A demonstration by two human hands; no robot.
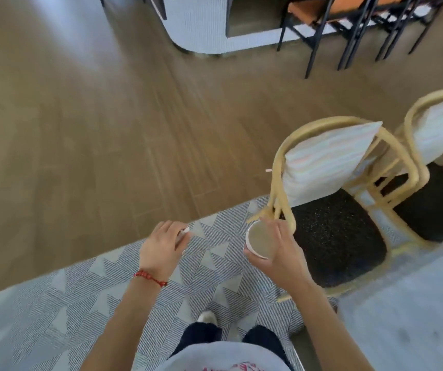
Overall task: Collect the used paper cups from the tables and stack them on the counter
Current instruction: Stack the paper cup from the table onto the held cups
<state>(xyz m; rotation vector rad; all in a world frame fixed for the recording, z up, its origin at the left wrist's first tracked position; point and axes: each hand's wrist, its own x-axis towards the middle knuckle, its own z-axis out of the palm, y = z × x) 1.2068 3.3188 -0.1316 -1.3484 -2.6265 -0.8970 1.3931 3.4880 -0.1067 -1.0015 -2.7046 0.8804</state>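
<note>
Left hand (pixel 164 240) at 7 o'clock, grip curled on a small white thing, too hidden to name. Right hand (pixel 278 249) at 5 o'clock grips a paper cup (pixel 260 241), mouth up, above rug (pixel 81 298), beside rattan chair (pixel 330 199) at 3 o'clock.

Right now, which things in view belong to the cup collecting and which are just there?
Part of the job:
- paper cup, held in the right hand
- a second cup, only partly visible, in the left hand
- white counter across the floor

Just there:
- two rattan chairs with cushions
- patterned rug
- black-framed chairs
- grey table edge
</note>
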